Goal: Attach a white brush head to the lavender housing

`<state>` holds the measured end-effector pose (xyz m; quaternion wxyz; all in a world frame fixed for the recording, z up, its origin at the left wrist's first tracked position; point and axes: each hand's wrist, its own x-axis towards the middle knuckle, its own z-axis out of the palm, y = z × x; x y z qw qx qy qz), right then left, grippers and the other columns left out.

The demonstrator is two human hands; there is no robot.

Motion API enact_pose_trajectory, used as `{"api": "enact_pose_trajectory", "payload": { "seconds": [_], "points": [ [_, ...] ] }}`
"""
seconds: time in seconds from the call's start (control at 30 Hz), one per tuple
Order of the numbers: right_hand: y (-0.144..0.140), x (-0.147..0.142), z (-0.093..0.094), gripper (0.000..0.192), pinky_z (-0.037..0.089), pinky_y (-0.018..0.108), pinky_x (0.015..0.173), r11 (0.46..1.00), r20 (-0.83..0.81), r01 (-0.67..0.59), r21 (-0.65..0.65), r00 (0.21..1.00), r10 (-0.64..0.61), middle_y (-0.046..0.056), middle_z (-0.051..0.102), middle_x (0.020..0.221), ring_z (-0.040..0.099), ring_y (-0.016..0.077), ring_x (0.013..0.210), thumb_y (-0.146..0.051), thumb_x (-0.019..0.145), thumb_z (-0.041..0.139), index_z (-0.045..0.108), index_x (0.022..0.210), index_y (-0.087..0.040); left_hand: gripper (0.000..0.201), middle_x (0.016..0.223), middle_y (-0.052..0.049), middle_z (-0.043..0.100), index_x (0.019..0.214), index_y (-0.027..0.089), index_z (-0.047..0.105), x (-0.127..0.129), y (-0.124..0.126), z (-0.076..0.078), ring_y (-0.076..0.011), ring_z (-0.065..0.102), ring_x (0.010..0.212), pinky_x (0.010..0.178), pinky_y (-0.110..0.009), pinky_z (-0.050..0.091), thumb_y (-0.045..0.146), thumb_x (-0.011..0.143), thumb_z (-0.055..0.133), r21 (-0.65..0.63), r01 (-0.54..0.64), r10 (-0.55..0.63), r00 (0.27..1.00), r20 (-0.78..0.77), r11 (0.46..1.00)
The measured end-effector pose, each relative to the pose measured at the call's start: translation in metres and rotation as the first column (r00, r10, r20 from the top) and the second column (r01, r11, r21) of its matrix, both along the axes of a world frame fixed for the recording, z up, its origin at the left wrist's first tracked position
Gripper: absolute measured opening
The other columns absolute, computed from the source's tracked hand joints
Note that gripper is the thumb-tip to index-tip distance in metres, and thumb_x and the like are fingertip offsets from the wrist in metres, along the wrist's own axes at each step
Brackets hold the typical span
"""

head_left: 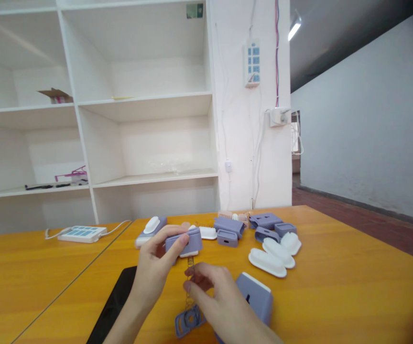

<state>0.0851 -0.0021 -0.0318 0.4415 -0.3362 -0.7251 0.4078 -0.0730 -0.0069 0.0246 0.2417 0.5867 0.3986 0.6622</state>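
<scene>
Wood-grain tabletop (pixel 335 286): our left hand (pixel 155 262) clasped lavender casing (pixel 194 242); coil spring (pixel 191 262) ran toward us, right hand (pixel 221 290) nearer, pinch unclear.

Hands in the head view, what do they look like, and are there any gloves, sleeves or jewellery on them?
The left hand and right hand are both ungloved, with slender fingers. No rings, watch or bracelet show, and no sleeves are visible.
</scene>
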Motion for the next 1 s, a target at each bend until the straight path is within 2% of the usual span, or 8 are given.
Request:
{"api": "enact_pose_trajectory", "payload": {
  "seconds": [0.07, 0.17, 0.3, 0.43, 0.57, 0.63, 0.77, 1.0],
  "points": [
    [0.0, 0.0, -0.001, 0.018, 0.049, 0.032, 0.076, 1.0, 0.005, 0.004, 0.008, 1.0, -0.004, 0.004, 0.075, 0.089, 0.069, 0.0236, 0.086, -0.03, 0.092, 0.066, 0.076, 0.101, -0.018, 0.011, 0.105, -0.009, 0.072, 0.086, 0.021, 0.081, 0.005, -0.005, 0.001, -0.025, 0.065, 0.106, 0.089, -0.023, 0.052, 0.03, 0.079, 0.082, 0.048, 0.004, -0.002, 0.999, -0.048, 0.999],
    [-0.001, 0.002, 0.001, 0.014, 0.047, 0.031, 0.075, 1.0, 0.009, 0.004, 0.013, 1.0, -0.004, 0.002, 0.075, 0.084, 0.069, 0.0223, 0.082, -0.028, 0.091, 0.067, 0.077, 0.096, -0.02, 0.02, 0.113, -0.011, 0.07, 0.093, 0.022, 0.081, 0.013, -0.009, -0.002, -0.0293, 0.066, 0.111, 0.092, -0.028, 0.054, 0.026, 0.074, 0.086, 0.07, 0.011, -0.007, 0.998, -0.063, 0.997],
    [0.0, 0.004, 0.005, 0.012, 0.047, 0.031, 0.075, 1.0, 0.0, 0.016, 0.004, 1.0, -0.016, 0.002, 0.076, 0.084, 0.069, 0.0228, 0.083, -0.028, 0.089, 0.07, 0.078, 0.093, -0.02, 0.016, 0.113, -0.011, 0.072, 0.084, 0.022, 0.077, 0.019, -0.008, -0.012, -0.0313, 0.067, 0.113, 0.096, -0.033, 0.053, 0.024, 0.072, 0.087, 0.079, -0.03, 0.029, 1.0, 0.007, 0.996],
    [0.001, 0.004, 0.007, 0.009, 0.047, 0.031, 0.076, 1.0, -0.01, 0.024, 0.015, 1.0, -0.024, 0.001, 0.076, 0.081, 0.069, 0.0225, 0.081, -0.026, 0.087, 0.073, 0.079, 0.088, -0.021, 0.016, 0.109, -0.009, 0.075, 0.078, 0.022, 0.07, 0.017, -0.001, -0.018, -0.0293, 0.068, 0.112, 0.097, -0.034, 0.054, 0.028, 0.076, 0.084, 0.035, -0.029, 0.026, 0.995, 0.093, 0.999],
    [0.0, 0.005, 0.009, 0.013, 0.048, 0.033, 0.082, 0.998, -0.019, 0.058, 0.03, 0.998, -0.057, 0.002, 0.077, 0.085, 0.069, 0.0238, 0.087, -0.031, 0.087, 0.074, 0.08, 0.093, -0.021, 0.018, 0.096, -0.009, 0.077, 0.079, 0.019, 0.073, 0.016, 0.001, -0.018, -0.0255, 0.069, 0.103, 0.088, -0.027, 0.055, 0.034, 0.08, 0.081, -0.036, -0.007, 0.012, 0.992, 0.127, 0.999],
    [-0.001, 0.007, 0.012, 0.015, 0.048, 0.034, 0.083, 0.996, -0.025, 0.071, 0.046, 0.997, -0.07, 0.002, 0.078, 0.088, 0.069, 0.0238, 0.088, -0.033, 0.089, 0.073, 0.08, 0.095, -0.021, 0.019, 0.091, -0.007, 0.076, 0.081, 0.019, 0.074, 0.016, 0.002, -0.018, -0.0205, 0.068, 0.093, 0.08, -0.022, 0.054, 0.037, 0.081, 0.08, -0.06, -0.012, 0.021, 0.988, 0.15, 0.998],
    [-0.007, 0.009, 0.021, 0.016, 0.047, 0.03, 0.083, 0.993, -0.033, 0.056, 0.099, 0.998, -0.053, 0.0, 0.077, 0.088, 0.068, 0.021, 0.088, -0.033, 0.093, 0.067, 0.079, 0.095, -0.022, 0.025, 0.071, 0.002, 0.063, 0.075, 0.02, 0.068, 0.015, 0.004, -0.018, -0.011, 0.057, 0.068, 0.065, -0.017, 0.049, 0.041, 0.084, 0.077, -0.092, -0.006, 0.026, 0.976, 0.217, 0.996],
    [-0.016, 0.008, 0.03, 0.026, 0.045, 0.027, 0.076, 0.994, -0.035, 0.013, 0.111, 0.999, -0.009, 0.001, 0.074, 0.084, 0.064, 0.0187, 0.083, -0.036, 0.098, 0.059, 0.075, 0.088, -0.018, 0.032, 0.068, 0.002, 0.058, 0.07, 0.017, 0.062, 0.01, 0.005, -0.016, -0.0101, 0.05, 0.061, 0.055, -0.019, 0.041, 0.043, 0.083, 0.078, -0.124, 0.052, -0.016, 0.962, 0.273, 0.991]
  ]
}}
